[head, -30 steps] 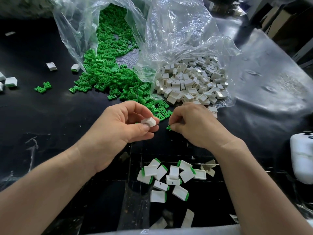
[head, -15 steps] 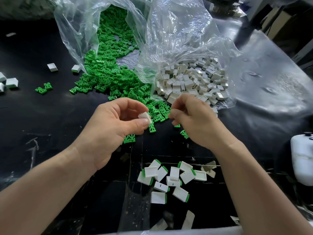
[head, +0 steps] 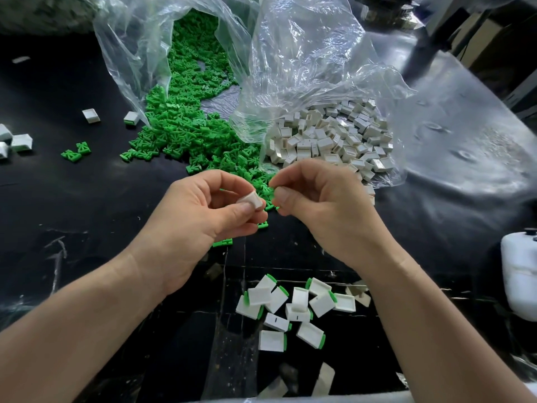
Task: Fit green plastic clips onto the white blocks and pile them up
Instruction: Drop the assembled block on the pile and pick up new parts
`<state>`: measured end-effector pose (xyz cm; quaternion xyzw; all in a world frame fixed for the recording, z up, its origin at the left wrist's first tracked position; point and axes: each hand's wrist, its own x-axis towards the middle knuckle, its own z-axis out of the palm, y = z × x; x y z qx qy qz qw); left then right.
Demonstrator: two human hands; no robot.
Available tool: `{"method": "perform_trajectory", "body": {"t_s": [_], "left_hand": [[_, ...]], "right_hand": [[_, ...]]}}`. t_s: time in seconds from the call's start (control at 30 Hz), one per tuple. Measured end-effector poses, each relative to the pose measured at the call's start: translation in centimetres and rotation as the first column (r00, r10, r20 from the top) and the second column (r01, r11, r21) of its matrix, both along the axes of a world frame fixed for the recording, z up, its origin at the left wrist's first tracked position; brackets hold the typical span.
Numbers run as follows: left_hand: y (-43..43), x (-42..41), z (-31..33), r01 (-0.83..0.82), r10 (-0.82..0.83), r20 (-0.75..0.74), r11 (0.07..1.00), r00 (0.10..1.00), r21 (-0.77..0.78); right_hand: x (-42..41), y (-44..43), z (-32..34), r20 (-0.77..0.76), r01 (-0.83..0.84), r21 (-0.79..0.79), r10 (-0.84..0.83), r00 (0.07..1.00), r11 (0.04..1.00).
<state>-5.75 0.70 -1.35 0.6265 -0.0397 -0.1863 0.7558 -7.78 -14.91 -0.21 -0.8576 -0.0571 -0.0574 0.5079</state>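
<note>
**Block pinched, hands nearly meeting over the table**

The left hand [head: 200, 225] pinched a single white block [head: 250, 200] between thumb and forefinger, its other fingers curled beneath. Just right of it, close but apart, the right hand [head: 328, 216] had thumb and forefinger pressed narrowly together. Whether a clip sat between them could not be told against the green behind.

Beyond the hands, a heap of green clips [head: 186, 132] spilled from a clear plastic bag [head: 136, 53] onto the black table [head: 87, 205]. To its right, loose white blocks [head: 328, 141] lay inside a second clear bag [head: 313, 68].

Near the person, between the forearms, lay a small pile of clipped blocks [head: 290, 309], each white with a green edge. A white container [head: 520, 280] stood at the right edge.
</note>
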Motion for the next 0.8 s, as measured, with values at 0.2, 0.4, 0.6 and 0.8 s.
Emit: {"method": "perform_trajectory", "body": {"t_s": [0.2,0.4,0.6,0.8], "left_hand": [[0.0,0.0,0.0,-0.002,0.002,-0.006,1.000,1.000,0.008],[0.2,0.1,-0.1,-0.010,0.010,-0.004,1.000,1.000,0.028],[0.2,0.1,0.0,-0.010,0.010,0.006,0.999,1.000,0.030],[0.2,0.1,-0.1,-0.010,0.010,0.006,0.999,1.000,0.039]], "right_hand": [[0.1,-0.3,-0.2,-0.044,0.024,0.059,-0.021,0.999,0.998],[1.3,-3.2,-0.5,0.013,0.299,-0.104,-0.299,0.954,0.949],[1.6,-6.3,0.0,0.110,0.528,-0.432,-0.538,0.836,0.731],[1.3,-6.6,0.6,0.122,0.490,-0.568,-0.521,0.845,0.662]]}}
